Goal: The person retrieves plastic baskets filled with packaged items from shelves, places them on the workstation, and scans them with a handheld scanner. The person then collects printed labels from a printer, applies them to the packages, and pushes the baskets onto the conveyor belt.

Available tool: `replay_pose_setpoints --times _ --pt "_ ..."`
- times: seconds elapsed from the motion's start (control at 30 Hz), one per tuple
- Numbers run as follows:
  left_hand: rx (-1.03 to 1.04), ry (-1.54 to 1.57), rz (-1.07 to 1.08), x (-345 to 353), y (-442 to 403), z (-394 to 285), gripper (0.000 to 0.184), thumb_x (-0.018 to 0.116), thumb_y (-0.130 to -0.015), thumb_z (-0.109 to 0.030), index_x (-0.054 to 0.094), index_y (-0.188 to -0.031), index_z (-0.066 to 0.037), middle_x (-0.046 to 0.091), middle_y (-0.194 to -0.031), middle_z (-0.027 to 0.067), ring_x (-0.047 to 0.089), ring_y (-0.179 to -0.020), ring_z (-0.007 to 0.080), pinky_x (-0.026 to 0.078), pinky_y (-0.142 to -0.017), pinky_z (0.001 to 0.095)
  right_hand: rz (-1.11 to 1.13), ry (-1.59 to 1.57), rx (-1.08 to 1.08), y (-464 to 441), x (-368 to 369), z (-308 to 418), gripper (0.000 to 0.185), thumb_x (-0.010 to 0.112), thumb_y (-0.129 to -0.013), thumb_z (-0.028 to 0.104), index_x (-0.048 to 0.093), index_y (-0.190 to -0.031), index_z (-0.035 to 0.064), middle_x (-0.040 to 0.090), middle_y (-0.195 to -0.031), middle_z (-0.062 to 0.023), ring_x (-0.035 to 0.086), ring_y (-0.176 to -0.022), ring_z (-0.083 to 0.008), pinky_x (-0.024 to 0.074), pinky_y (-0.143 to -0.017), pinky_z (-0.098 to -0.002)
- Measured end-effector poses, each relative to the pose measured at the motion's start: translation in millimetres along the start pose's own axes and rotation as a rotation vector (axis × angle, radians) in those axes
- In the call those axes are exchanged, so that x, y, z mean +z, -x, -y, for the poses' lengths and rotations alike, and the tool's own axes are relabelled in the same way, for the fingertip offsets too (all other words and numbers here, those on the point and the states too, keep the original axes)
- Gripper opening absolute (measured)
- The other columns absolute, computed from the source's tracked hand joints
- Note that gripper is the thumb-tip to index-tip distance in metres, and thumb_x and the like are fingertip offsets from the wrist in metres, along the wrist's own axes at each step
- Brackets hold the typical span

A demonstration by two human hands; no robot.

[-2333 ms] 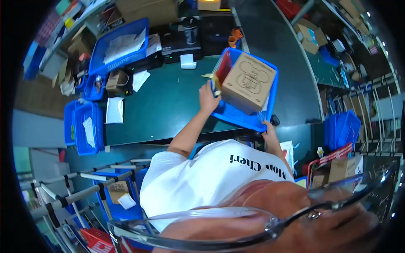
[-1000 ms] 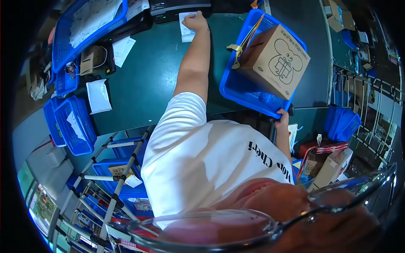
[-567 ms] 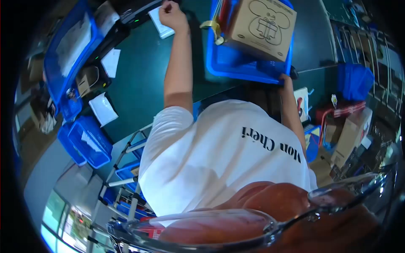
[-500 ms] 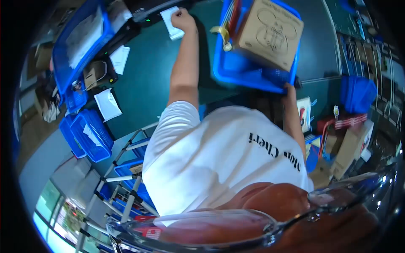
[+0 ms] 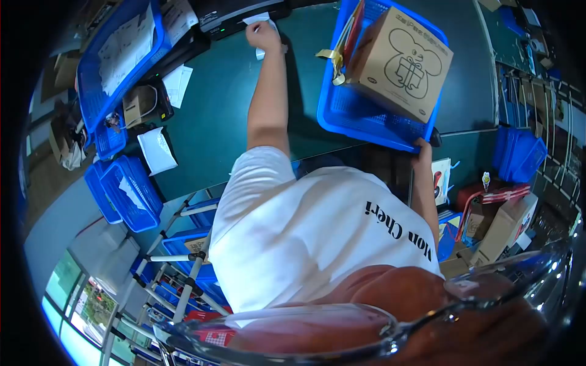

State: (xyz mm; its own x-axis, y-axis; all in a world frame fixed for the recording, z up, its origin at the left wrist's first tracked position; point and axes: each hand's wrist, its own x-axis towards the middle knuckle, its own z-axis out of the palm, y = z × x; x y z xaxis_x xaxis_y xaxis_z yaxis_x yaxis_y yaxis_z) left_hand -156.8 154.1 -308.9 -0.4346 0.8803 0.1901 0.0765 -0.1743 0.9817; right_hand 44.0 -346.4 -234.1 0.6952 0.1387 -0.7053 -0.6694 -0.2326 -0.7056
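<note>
Dark green worktop (image 5: 210, 128) stretches across a crowded room, with pale pipe racking (image 5: 192, 277) and a bright window (image 5: 91, 308) at lower left; a flat white packet (image 5: 157, 151) lies near the worktop's left edge, close to two blue plastic baskets (image 5: 131, 194), while a black printer-like machine (image 5: 223, 21) stands along the far side. The left hand (image 5: 264, 38) reaches over a white paper slip (image 5: 257, 18) by that machine, its fingers curled in together, though whether they grip the slip I cannot tell; the right hand (image 5: 421, 151) is clamped on the near right corner of a blue perforated plastic tray (image 5: 348, 122); inside the tray a brown cardboard box (image 5: 406, 64) printed with a mouse-like figure and a gift rests at a slant, beside red and yellow strips (image 5: 349, 39) and a yellow ribbon-like piece (image 5: 334, 58) that hangs over the left rim. Compared with the earliest frame, the left hand has left the tray's left side and moved to the slip; the right hand stays at the tray, and the box remains inside.
</note>
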Motion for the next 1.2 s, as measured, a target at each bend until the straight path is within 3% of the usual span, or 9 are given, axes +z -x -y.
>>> replay_pose_setpoints --times 0.17,0.3,0.4,0.5,0.63,0.67,0.97,1.1,1.2 --pt "0.459 0.198 0.382 -29.6 75.0 -175.8 0.015 0.064 -0.083 -0.001 0.061 -0.097 0.001 0.063 -0.101 0.0139 0.061 -0.088 0.0209 0.048 -0.082 0.0302 0.004 -0.010 -0.015 -4.0 -8.9 -4.0 0.021 0.060 -0.062 0.002 0.060 -0.083 0.0042 0.057 -0.079 -0.0044 0.053 -0.073 -0.0183 0.0441 -0.070 -0.0343" --pt "1.073 -0.025 1.852 14.1 156.6 -196.3 0.042 0.067 -0.084 -0.023 0.057 -0.120 -0.005 0.061 -0.118 0.0182 0.057 -0.114 0.0311 0.042 -0.099 0.0341 0.120 0.017 0.046 -16.1 -16.6 -10.3 0.022 0.060 -0.064 0.005 0.058 -0.087 0.0061 0.057 -0.083 -0.0047 0.056 -0.080 -0.0203 0.0476 -0.080 -0.0344" --pt "0.718 -0.205 2.152 36.8 168.1 -256.1 0.055 0.066 -0.085 -0.032 0.050 -0.130 -0.005 0.055 -0.129 0.0197 0.052 -0.122 0.0335 0.040 -0.104 0.0388 0.198 -0.129 0.107 -0.4 -5.7 -5.8 0.021 0.060 -0.063 0.004 0.057 -0.084 0.0053 0.057 -0.083 -0.0049 0.056 -0.079 -0.0204 0.0490 -0.078 -0.0353" --pt "1.265 -0.416 1.282 75.0 214.2 -182.4 0.085 0.051 -0.084 -0.064 0.042 -0.137 0.003 0.037 -0.145 0.0232 0.032 -0.137 0.0377 0.020 -0.115 0.0462 0.200 -0.277 0.019 -2.9 -10.3 -22.1 0.019 0.057 -0.063 0.002 0.056 -0.081 0.0063 0.056 -0.080 -0.0061 0.056 -0.080 -0.0219 0.0480 -0.080 -0.0348" --pt "1.050 -0.501 2.090 -17.4 248.3 -276.4 0.083 0.048 -0.089 -0.059 0.030 -0.146 -0.002 0.027 -0.152 0.0210 0.018 -0.143 0.0377 0.010 -0.118 0.0476 0.313 -0.497 0.133 -17.6 -22.2 -11.4 0.026 0.051 -0.062 0.000 0.056 -0.087 0.0014 0.058 -0.086 -0.0110 0.058 -0.083 -0.0280 0.0501 -0.080 -0.0410" --pt "1.238 -0.211 1.881 -45.9 266.7 -260.6 0.079 0.052 -0.089 -0.053 0.030 -0.146 -0.004 0.026 -0.153 0.0197 0.014 -0.144 0.0376 0.012 -0.117 0.0483 0.326 -0.530 0.117 -16.7 -24.0 8.5 0.027 0.051 -0.062 0.000 0.055 -0.088 0.0011 0.058 -0.087 -0.0125 0.059 -0.083 -0.0296 0.0507 -0.078 -0.0435" --pt "-0.031 -0.806 1.375 -330.5 343.3 -143.2 0.077 0.049 -0.091 -0.056 0.039 -0.140 0.003 0.023 -0.150 0.0314 0.017 -0.142 0.0446 0.022 -0.114 0.0468 0.548 -0.853 -0.081 -154.2 25.6 95.5 0.035 0.060 -0.094 0.027 0.050 -0.112 -0.0009 0.063 -0.101 -0.0166 0.063 -0.089 -0.0310 0.0520 -0.082 -0.0414" --pt "-0.309 -0.741 1.046 -431.4 383.4 -129.9 0.066 0.053 -0.090 -0.053 0.054 -0.126 0.002 0.050 -0.132 0.0273 0.048 -0.122 0.0411 0.039 -0.104 0.0459 0.923 -0.176 0.182 -16.6 127.1 37.9 0.038 0.056 -0.095 0.024 0.047 -0.120 -0.0038 0.062 -0.116 -0.0187 0.061 -0.104 -0.0273 0.0519 -0.085 -0.0376" --pt "-0.363 -0.810 0.739 -497.4 426.0 -130.4 0.055 0.057 -0.089 -0.045 0.058 -0.121 0.000 0.057 -0.123 0.0226 0.054 -0.115 0.0380 0.043 -0.098 0.0452 1.306 0.513 0.074 131.3 163.1 -50.9 0.029 0.064 -0.088 0.011 0.052 -0.112 0.0002 0.065 -0.093 -0.0127 0.062 -0.077 -0.0178 0.0495 -0.065 -0.0292"
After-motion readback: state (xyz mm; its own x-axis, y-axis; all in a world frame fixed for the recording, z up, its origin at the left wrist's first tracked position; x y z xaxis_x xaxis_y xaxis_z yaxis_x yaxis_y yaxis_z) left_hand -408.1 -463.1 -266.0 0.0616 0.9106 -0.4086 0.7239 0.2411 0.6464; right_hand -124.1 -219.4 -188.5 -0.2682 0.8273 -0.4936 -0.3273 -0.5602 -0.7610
